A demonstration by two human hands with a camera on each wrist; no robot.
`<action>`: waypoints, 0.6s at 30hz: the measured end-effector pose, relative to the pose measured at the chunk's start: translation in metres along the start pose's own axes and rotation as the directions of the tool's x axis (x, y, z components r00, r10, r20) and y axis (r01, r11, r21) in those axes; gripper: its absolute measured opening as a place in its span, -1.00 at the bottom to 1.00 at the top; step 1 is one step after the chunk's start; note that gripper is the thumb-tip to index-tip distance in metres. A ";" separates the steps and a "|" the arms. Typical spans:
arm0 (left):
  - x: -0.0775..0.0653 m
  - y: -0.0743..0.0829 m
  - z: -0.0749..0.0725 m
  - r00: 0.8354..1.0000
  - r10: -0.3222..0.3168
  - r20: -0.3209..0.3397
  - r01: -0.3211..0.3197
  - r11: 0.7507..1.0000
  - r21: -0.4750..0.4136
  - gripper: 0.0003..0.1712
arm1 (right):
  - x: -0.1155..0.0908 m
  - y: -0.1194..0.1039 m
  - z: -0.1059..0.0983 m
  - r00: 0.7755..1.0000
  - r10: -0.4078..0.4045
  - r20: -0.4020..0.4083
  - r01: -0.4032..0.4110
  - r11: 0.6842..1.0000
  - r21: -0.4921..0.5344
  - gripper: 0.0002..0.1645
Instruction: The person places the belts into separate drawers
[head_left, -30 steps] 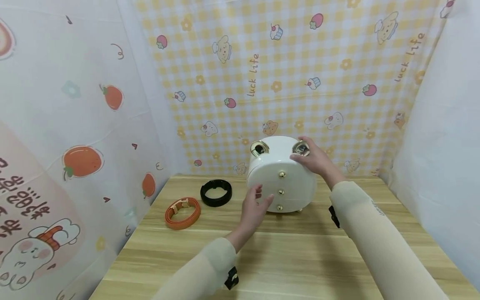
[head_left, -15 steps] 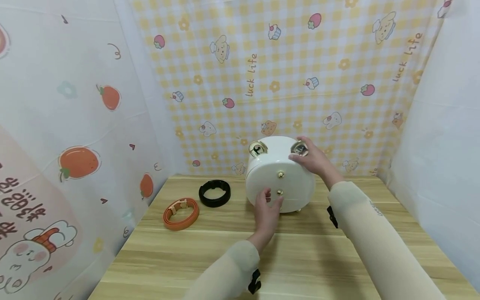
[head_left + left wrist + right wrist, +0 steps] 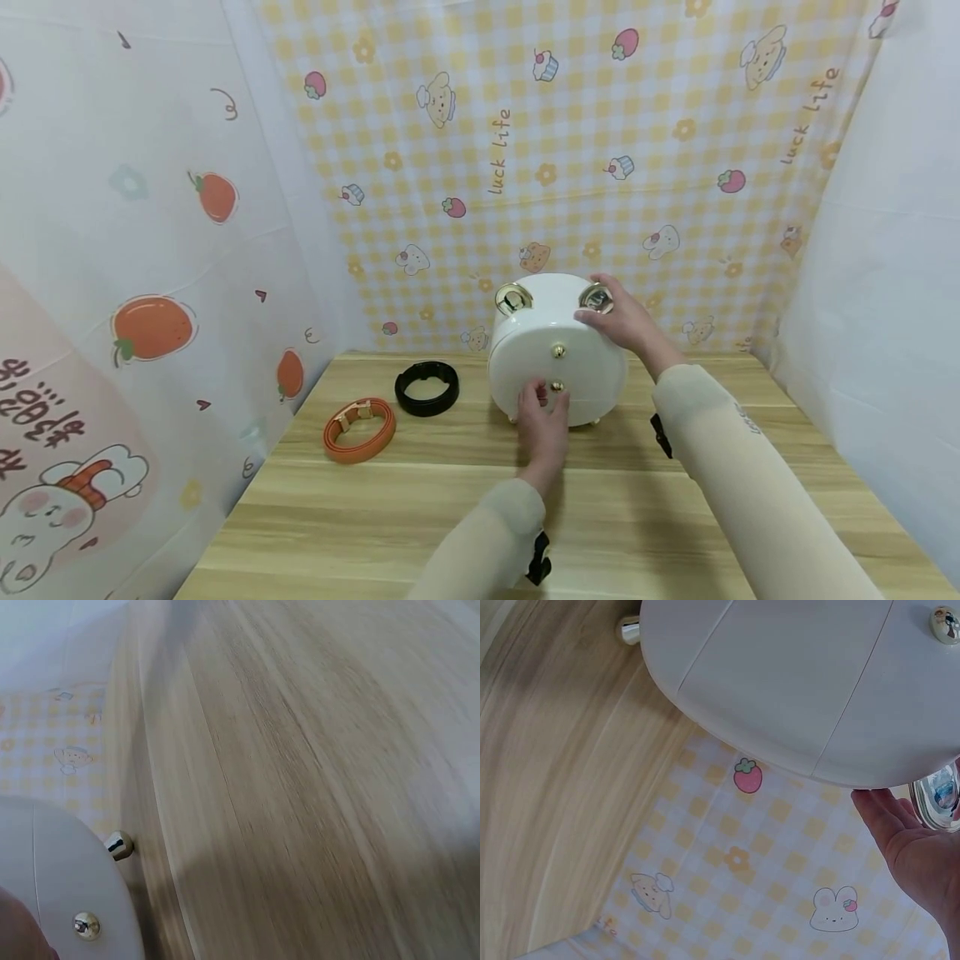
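Note:
A white rounded jewelry box (image 3: 517, 358) stands on the wooden table, with gold knobs down its front and two round gold pieces on top. My right hand (image 3: 622, 317) grips it at the right gold piece (image 3: 597, 297), thumb toward the front and fingers behind. In front of the box, my left hand (image 3: 545, 425) reaches up to the middle knob (image 3: 557, 386), thumb and fingers apart on either side of it. That hand hides the lowest knob in the head view, but the left wrist view shows this knob (image 3: 86, 926) below a finger (image 3: 21, 930).
Left of the box lie a coiled black belt (image 3: 427, 404) and a coiled orange belt (image 3: 360, 452) with a gold buckle. A yellow checked cloth (image 3: 480, 125) hangs close behind the box. White cloth walls (image 3: 877, 333) enclose both sides of the wooden table (image 3: 360, 533).
My left hand has moved right across the front of the box to the middle knob. My right hand keeps its grip, and the box and belts stay in place.

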State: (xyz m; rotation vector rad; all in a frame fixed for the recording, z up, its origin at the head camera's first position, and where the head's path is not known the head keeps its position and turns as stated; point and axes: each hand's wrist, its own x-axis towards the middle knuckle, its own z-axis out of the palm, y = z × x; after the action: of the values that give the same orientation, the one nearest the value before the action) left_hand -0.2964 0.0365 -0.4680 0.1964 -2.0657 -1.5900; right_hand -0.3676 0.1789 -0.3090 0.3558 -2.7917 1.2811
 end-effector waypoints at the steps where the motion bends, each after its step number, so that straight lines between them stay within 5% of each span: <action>1: 0.000 0.000 0.001 1.000 0.005 -0.011 -0.005 1.000 0.008 -0.64 | 0.000 0.000 0.000 1.000 0.001 0.000 -0.001 1.000 0.000 -0.02; 18: 0.006 0.000 0.016 0.994 0.032 -0.103 -0.026 0.998 0.061 -0.76 | 0.000 0.000 0.001 1.000 0.000 -0.008 0.000 1.000 0.003 -0.03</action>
State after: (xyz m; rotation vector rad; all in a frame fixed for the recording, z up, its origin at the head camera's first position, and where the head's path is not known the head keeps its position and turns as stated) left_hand -0.3086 0.0476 -0.4688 0.2640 -2.0281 -1.4708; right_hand -0.3680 0.1784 -0.3097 0.3510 -2.7837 1.2838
